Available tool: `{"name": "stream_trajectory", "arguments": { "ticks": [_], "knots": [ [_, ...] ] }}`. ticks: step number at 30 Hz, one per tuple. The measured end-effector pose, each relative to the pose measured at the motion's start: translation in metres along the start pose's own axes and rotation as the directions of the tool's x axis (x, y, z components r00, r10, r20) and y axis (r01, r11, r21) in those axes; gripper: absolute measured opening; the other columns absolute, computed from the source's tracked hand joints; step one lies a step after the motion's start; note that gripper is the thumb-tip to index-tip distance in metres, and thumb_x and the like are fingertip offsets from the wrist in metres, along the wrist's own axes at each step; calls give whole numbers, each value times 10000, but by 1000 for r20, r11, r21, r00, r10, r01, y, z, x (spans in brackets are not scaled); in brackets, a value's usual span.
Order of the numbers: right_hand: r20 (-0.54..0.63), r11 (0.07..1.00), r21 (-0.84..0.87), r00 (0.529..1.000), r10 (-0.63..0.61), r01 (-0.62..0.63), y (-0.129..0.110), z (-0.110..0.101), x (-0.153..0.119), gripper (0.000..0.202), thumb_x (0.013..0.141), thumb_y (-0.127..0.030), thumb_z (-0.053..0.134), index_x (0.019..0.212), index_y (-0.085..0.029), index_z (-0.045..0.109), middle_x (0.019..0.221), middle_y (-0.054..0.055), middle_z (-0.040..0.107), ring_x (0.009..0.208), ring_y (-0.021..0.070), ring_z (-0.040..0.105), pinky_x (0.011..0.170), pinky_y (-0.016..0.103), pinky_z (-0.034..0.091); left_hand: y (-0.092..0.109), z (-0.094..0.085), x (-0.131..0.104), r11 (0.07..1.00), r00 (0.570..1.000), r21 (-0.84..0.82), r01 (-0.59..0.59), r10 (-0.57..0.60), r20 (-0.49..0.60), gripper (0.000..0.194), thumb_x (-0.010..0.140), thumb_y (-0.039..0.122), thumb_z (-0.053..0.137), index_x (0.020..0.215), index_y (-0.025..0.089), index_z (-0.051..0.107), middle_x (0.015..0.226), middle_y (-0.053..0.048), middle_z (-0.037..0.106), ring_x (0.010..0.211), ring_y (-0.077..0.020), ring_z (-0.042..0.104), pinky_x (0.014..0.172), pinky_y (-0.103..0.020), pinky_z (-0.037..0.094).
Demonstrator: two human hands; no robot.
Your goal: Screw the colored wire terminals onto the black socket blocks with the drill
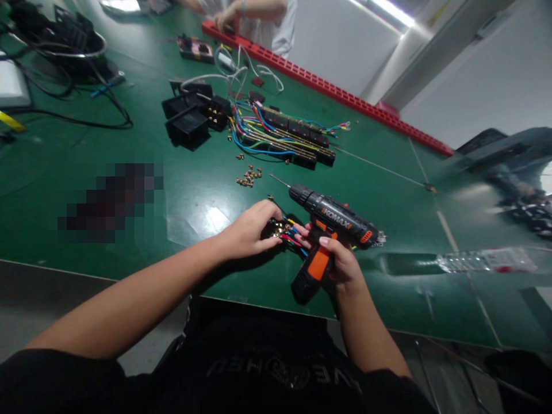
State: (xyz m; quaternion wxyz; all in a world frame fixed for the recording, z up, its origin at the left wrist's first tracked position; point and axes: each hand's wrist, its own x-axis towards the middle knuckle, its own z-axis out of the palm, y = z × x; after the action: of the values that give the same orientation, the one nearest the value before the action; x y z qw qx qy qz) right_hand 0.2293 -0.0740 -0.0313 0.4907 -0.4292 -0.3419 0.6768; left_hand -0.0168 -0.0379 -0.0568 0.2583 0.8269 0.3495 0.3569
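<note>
My right hand (340,261) is wrapped round the orange and black cordless drill (334,218), whose long bit points up and left. My left hand (254,230) has its fingers curled round a small black terminal block (278,229) with brass screws. Coloured wires (297,238) run from the block toward my right hand, and some fingertips of that hand lie beside them. Just beyond my hands, loose brass screws (249,176) lie in a small heap on the green table (194,190). Farther back rest several black terminal strips (293,135) with blue, yellow and green wires.
Black plastic housings (187,118) and white cable (241,69) lie behind the screws. A red slotted rail (328,89) edges the far side, with another person's hand (226,17) there. At right lies a clear plastic bottle (487,260); black cables (64,63) are at left.
</note>
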Motion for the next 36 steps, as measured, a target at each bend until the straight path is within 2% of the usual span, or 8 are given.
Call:
{"name": "stream_trajectory", "arguments": {
  "ticks": [7, 12, 17, 21, 26, 31, 36],
  "knots": [
    [1, 1000, 21, 1000, -5, 5, 0, -2, 3, 571, 695, -256, 846, 1236, -227, 663, 1095, 50, 762, 1170, 365, 728, 1148, 693, 483, 3, -4, 1, 1000, 1000, 23, -15, 15, 14, 291, 897, 333, 666, 1108, 200, 516, 1103, -88, 620, 1028, -239, 591, 910, -384, 503],
    [7, 1000, 4, 1000, 18, -18, 0, -4, 4, 446, 710, -268, 845, 1125, -202, 694, 1117, 67, 764, 1205, 372, 711, 1190, 679, 448, 8, -8, 1, 1000, 998, 27, -6, 4, 56, 303, 892, 313, 651, 1141, 202, 517, 1145, -103, 620, 1083, -257, 594, 948, -403, 506],
    [-34, 1000, 23, 999, 7, -6, 0, -4, 5, 623, 682, -250, 865, 1269, -250, 656, 1098, 59, 766, 1162, 377, 729, 1140, 705, 483, 6, -4, 1, 1000, 998, -9, 20, -19, 59, 353, 865, 319, 671, 1166, 198, 531, 1184, -117, 638, 1120, -273, 602, 988, -445, 515],
    [-30, 1000, 23, 1000, 7, -6, 0, -6, 7, 628, 676, -257, 866, 1269, -243, 657, 1101, 69, 763, 1166, 388, 725, 1138, 716, 479, 2, 1, 0, 996, 997, -60, 69, -67, 35, 466, 835, 335, 702, 1235, 184, 518, 1227, -142, 635, 1127, -284, 614, 991, -475, 528],
    [-18, 1000, 17, 1000, 3, -3, 1, -4, 6, 641, 681, -250, 870, 1284, -251, 653, 1119, 70, 761, 1168, 392, 724, 1126, 713, 492, 0, 5, 0, 995, 999, -90, 41, -42, -7, 495, 835, 340, 709, 1253, 173, 505, 1240, -151, 623, 1144, -285, 613, 994, -476, 533],
    [-26, 1000, 9, 999, -22, 22, 3, 1, 6, 699, 695, -239, 862, 1351, -276, 623, 1117, 58, 766, 1125, 375, 745, 1104, 695, 522, 2, 4, -1, 996, 998, -64, 62, -62, 1, 491, 835, 357, 709, 1247, 188, 500, 1223, -132, 613, 1118, -274, 611, 977, -465, 538],
    [-9, 1000, 4, 1000, -4, 4, 8, 4, 6, 549, 707, -266, 860, 1220, -215, 671, 1127, 66, 766, 1119, 340, 752, 1131, 622, 536, 2, 3, -3, 998, 998, -16, 64, -65, -12, 470, 844, 371, 691, 1232, 190, 498, 1203, -121, 616, 1090, -261, 610, 966, -459, 537]
  ]
}}
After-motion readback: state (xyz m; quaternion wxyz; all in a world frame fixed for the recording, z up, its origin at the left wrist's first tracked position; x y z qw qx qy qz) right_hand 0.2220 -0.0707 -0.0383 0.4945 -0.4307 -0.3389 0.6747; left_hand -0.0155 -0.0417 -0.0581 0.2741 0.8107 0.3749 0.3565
